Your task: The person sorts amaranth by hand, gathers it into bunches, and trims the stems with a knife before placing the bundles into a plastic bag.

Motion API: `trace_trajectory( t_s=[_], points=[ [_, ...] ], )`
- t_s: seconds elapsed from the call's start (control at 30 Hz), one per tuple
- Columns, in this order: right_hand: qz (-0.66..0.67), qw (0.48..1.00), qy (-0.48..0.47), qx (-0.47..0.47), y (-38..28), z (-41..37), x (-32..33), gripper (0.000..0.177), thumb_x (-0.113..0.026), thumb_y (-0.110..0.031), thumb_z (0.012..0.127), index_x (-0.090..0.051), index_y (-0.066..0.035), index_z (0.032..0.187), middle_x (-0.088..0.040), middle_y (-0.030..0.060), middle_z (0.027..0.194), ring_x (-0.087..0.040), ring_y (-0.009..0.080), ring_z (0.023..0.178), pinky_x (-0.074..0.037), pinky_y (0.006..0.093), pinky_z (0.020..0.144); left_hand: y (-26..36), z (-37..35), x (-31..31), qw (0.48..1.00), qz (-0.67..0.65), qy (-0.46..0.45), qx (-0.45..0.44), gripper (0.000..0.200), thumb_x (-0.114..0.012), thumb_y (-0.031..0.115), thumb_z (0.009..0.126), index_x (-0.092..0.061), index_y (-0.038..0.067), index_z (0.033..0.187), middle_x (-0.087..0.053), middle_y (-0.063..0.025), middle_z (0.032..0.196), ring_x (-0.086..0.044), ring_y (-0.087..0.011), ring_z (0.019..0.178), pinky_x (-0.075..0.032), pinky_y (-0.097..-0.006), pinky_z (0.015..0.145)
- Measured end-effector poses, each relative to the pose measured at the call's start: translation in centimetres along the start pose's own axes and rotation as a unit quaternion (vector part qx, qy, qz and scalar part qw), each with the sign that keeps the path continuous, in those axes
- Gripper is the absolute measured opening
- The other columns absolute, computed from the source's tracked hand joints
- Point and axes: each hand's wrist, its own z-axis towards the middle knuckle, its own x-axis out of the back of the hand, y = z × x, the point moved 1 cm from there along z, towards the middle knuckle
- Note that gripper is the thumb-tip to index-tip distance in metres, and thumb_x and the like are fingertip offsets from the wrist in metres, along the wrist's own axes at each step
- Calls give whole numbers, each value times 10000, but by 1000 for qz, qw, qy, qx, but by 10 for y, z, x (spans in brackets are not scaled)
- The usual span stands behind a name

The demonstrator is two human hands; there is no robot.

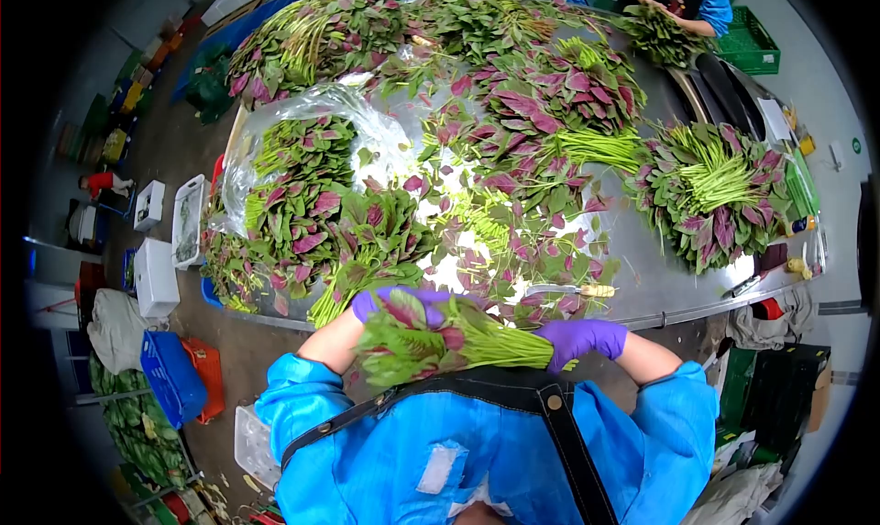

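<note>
A bunch of green and purple leafy stems (pixel 449 343) lies sideways in front of my chest, leaves to the left. My left hand (pixel 403 307), in a purple glove, is closed round its leafy part, partly hidden by leaves. At the cut stem ends, my right hand (pixel 582 342), also gloved in purple, grips the bunch. Just beyond my hands, a knife (pixel 596 290) with a pale handle rests on the metal table (pixel 646 296). Loose leaves and stems (pixel 495 227) are scattered over the table's middle.
Leafy bunches stand at the left (pixel 312 218), back left (pixel 321 34) and right (pixel 720 190). Clear plastic sheeting (pixel 390 131) lies among them. A co-worker (pixel 706 7) holds leaves at the back right, near a green crate (pixel 752 44). Blue (pixel 174 378) and orange bins sit on the floor at left.
</note>
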Motion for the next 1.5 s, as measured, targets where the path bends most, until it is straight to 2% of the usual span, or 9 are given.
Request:
trace_trajectory(
  t_s=[0.1, 0.17, 0.3, 0.37, 0.53, 0.77, 1.03, 1.27, 1.5],
  points=[
    [87, 993, 77, -29, 13, -4, -6, 520, -704, -71, 594, -548, -12, 1086, -642, 72, 880, -588, 152, 814, -464, 282, 725, -3, -6, 27, 975, 116, 63, -179, 435, -588, 156, 808, -471, 3, 1198, -583, -97, 1010, -582, -174, 855, -458, -290, 787],
    [76, 991, 114, 10, 4, -15, 2, 463, -710, -69, 612, -563, 0, 1046, -637, 83, 848, -599, 149, 767, -473, 274, 697, -11, -10, 66, 790, 160, 495, -324, 363, -647, 138, 751, -565, 1, 1076, -604, -82, 895, -583, -158, 850, -457, -292, 777],
    [230, 926, 289, 83, -19, -12, 19, 410, -707, -42, 642, -561, 15, 1021, -634, 81, 826, -605, 146, 725, -481, 276, 684, -75, -31, 86, 899, 380, 217, 0, 288, -595, 162, 811, -594, 1, 1050, -591, -103, 1051, -551, -174, 992, -414, -294, 893],
    [331, 899, 280, 60, -19, 10, 25, 411, -711, -60, 661, -557, 14, 1035, -635, 76, 844, -605, 144, 744, -479, 267, 712, -82, -1, 41, 944, 320, 73, -20, 320, -542, 210, 855, -570, -2, 1093, -554, -95, 1150, -520, -184, 1064, -399, -310, 920],
    [476, 838, 234, 129, 6, 97, 5, 472, -662, -93, 731, -492, -4, 1161, -585, 82, 1054, -562, 165, 959, -441, 278, 837, -98, 89, 21, 955, -233, 98, -154, 447, -448, 234, 910, -358, -18, 1269, -466, -153, 1235, -514, -226, 1078, -415, -354, 933],
    [578, 766, 234, 159, 18, 93, -10, 527, -624, -95, 770, -415, 7, 1242, -520, 74, 1185, -501, 180, 1086, -395, 298, 922, -102, 56, 23, 940, -178, 243, -160, 416, -487, 274, 859, -480, -14, 1159, -602, -131, 1032, -608, -222, 898, -520, -316, 743],
    [364, 873, 311, 88, 6, 100, -9, 506, -676, -88, 715, -484, -18, 1178, -562, 70, 1110, -525, 163, 1027, -411, 279, 880, -99, 79, 22, 952, -177, 227, -109, 387, -518, 156, 861, -442, -37, 1189, -571, -153, 1084, -594, -213, 952, -508, -332, 810],
    [639, 728, 240, 62, 28, 83, -6, 368, -585, -164, 795, -506, 28, 1099, -611, 119, 975, -615, 219, 845, -501, 341, 758, -97, 66, 18, 945, -236, 192, -123, 383, -530, 151, 850, -449, -32, 1176, -585, -133, 1052, -603, -205, 923, -510, -326, 793],
    [418, 860, 281, 79, 27, 113, -2, 261, -655, -129, 747, -607, -5, 972, -639, 48, 877, -589, 127, 797, -437, 247, 740, -101, 78, 33, 949, -62, 278, -133, 362, -604, 141, 810, -522, -18, 1125, -614, -61, 943, -599, -131, 804, -492, -253, 701]
  ],
)
